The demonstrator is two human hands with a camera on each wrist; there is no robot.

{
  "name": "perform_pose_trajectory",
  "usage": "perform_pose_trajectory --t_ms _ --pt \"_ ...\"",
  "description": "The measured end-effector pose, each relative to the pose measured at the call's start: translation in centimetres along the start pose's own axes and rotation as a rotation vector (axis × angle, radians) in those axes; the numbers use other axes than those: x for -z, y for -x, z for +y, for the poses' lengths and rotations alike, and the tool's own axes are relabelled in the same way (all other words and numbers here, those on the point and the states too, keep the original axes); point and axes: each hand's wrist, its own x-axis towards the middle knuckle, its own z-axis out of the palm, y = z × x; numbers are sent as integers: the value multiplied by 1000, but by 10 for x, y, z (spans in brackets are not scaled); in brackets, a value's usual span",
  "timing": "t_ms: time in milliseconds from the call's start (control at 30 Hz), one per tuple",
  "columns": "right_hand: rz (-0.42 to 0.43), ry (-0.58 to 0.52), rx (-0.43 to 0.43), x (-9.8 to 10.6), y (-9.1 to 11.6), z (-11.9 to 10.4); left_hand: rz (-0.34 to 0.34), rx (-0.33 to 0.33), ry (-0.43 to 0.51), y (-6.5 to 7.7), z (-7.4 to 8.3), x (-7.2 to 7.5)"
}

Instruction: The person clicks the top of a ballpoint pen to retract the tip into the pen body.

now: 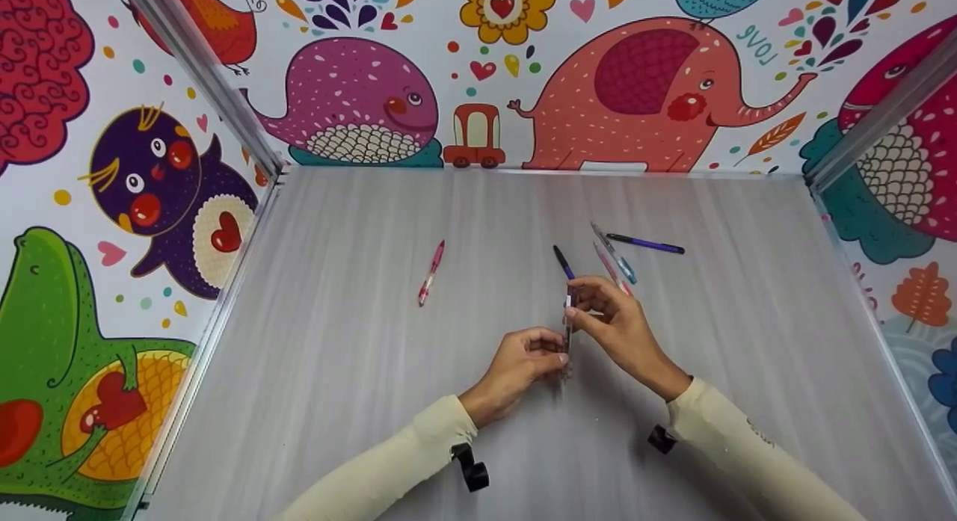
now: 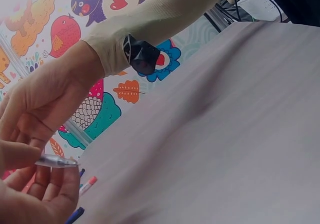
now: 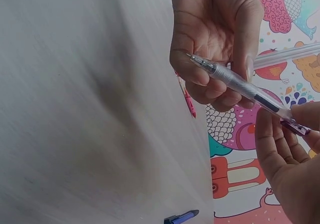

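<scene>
A click pen with a clear, whitish barrel and a dark purple clip is held between both hands above the table. My left hand pinches it near the writing tip, which is out in the right wrist view. At the clip end, my right hand grips it between thumb and fingers. Just beyond the right fingertips, a dark pen with a purple-blue barrel lies on the table, partly hidden by the hand. A pink pen lies apart to the left.
Behind the right hand lie a light-blue clear pen, a pinkish clear pen and a blue pen with a black end, close together. The grey table is bounded by metal rails and printed cartoon panels.
</scene>
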Motion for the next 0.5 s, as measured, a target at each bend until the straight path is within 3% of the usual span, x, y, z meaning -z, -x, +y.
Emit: perform_pose_trajectory --t_ms 500 --pt "-3 -19 17 -3 -1 3 10 0 -3 1 -1 1"
